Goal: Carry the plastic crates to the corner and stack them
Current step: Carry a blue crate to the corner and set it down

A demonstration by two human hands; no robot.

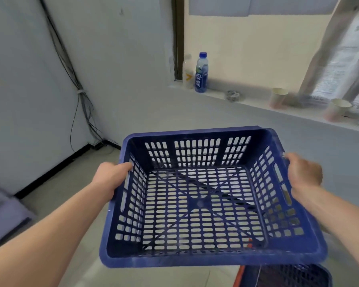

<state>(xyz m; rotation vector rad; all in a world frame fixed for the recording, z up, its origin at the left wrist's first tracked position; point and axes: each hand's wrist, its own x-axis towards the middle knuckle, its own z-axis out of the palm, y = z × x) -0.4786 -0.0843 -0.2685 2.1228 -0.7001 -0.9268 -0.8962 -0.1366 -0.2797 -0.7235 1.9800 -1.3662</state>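
A blue plastic crate (pixel 205 257) with slotted walls and floor is held in the air in front of me, empty. My left hand (pixel 110 179) grips its left rim, fingers curled over the edge. My right hand (pixel 303 172) grips the right rim by the handle slot. Below it, at the bottom right, the rim of a second blue crate (pixel 288 276) shows on the floor, with an orange edge (pixel 239 274) beside it.
The room corner (pixel 100 141) with a bundle of black cables lies ahead to the left. A window ledge (pixel 257 104) on the right carries a blue bottle (pixel 201 73), a white bottle (pixel 188 73), two paper cups (pixel 278 98) and small clutter. A grey object (pixel 2 214) lies at the far left.
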